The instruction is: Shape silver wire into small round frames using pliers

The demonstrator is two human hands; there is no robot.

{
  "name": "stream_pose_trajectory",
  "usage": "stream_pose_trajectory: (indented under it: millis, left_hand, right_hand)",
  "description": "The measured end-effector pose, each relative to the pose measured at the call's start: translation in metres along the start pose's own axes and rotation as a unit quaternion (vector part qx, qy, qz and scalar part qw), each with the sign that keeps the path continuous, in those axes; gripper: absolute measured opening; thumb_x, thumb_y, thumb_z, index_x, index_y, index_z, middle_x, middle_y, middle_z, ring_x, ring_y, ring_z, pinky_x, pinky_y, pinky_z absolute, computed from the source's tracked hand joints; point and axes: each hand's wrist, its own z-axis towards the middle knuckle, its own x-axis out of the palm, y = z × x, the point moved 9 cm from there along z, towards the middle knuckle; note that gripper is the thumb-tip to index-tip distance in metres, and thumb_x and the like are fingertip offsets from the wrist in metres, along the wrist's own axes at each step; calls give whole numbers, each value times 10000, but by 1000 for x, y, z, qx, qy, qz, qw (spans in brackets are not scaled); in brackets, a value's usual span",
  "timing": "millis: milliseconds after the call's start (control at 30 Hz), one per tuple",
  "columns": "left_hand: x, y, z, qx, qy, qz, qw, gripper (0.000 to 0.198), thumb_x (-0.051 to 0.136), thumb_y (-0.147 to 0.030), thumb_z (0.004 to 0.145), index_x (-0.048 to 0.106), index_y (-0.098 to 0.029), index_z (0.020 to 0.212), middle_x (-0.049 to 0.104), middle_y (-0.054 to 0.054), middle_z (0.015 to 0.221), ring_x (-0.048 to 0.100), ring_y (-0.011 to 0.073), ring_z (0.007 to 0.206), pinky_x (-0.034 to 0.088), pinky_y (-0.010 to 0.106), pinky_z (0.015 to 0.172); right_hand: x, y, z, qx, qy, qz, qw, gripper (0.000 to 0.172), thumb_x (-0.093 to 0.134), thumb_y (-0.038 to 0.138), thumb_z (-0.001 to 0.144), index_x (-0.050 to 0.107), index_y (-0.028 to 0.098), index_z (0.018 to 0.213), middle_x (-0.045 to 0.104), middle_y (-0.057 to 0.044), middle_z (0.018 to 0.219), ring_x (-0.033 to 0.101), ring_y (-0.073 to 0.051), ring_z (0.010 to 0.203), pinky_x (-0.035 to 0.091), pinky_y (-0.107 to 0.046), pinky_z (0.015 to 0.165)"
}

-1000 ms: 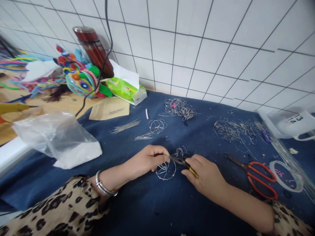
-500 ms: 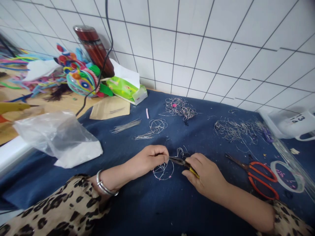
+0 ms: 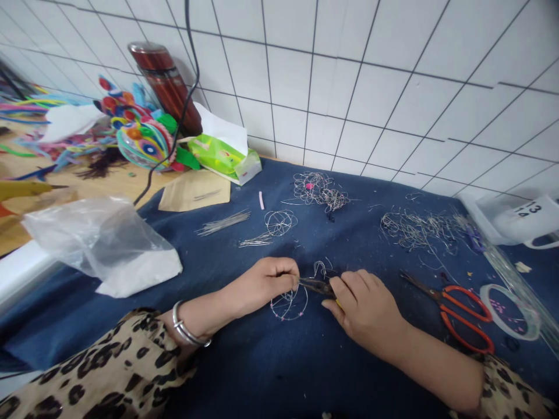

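Observation:
My left hand (image 3: 266, 282) is closed in a pinch on a small round wire piece with pink beads (image 3: 288, 304), which rests on the dark blue cloth (image 3: 262, 361). My right hand (image 3: 364, 305) is wrapped round small pliers with yellow handles (image 3: 318, 286). The pliers' tips meet the wire right at my left fingertips. A little curl of wire (image 3: 321, 269) lies just behind the pliers.
Orange-handled scissors (image 3: 458, 311) lie to the right, next to a clear round lid (image 3: 509, 311). Wire tangles (image 3: 321, 192) (image 3: 414, 230), a wire ball (image 3: 279, 222) and straight wire bundles (image 3: 222, 224) lie further back. A plastic bag (image 3: 102, 244) sits left; a tissue pack (image 3: 222, 157) and flask (image 3: 163, 84) stand by the wall.
My right hand has rolled over the pliers, hiding most of the yellow handle. The wire piece has shifted slightly left under my left hand.

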Motion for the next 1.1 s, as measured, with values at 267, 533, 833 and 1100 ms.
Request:
stream_pose_trajectory:
  millis: [267,533,833,1100]
  left_hand:
    - [1,4,1,-9,7,-11,1000,145,453,-188,745,564,-148,660,420,-46,546,361,76,478,297,180,448]
    - [4,17,3,-42,18,-69,997,140,440,-198,745,547,-150,668,367,-62,472,323,64,391,262,176,387]
    - [5,21,5,-53,24,-143,988,135,461,-183,752,563,-148,671,358,-67,450,321,59,374,268,179,376]
    - [6,22,5,-45,26,-173,984,133,480,-191,777,570,-143,692,340,-75,417,309,61,374,281,181,388]
  right_hand:
    - [-2,5,-1,-20,-3,-47,999,329,460,373,865,553,120,1054,542,-90,844,456,-194,751,380,-340,634]
    - [-1,10,-3,-23,-12,-54,998,339,469,363,867,543,111,1081,544,-86,826,478,-190,752,402,-331,623]
    - [-2,14,-3,-22,-24,-74,997,375,493,382,853,550,95,1087,551,-83,799,477,-185,711,403,-321,580]
    - [1,8,-2,-4,-17,-50,999,365,480,398,858,551,108,1068,546,-74,784,480,-185,707,413,-314,574]
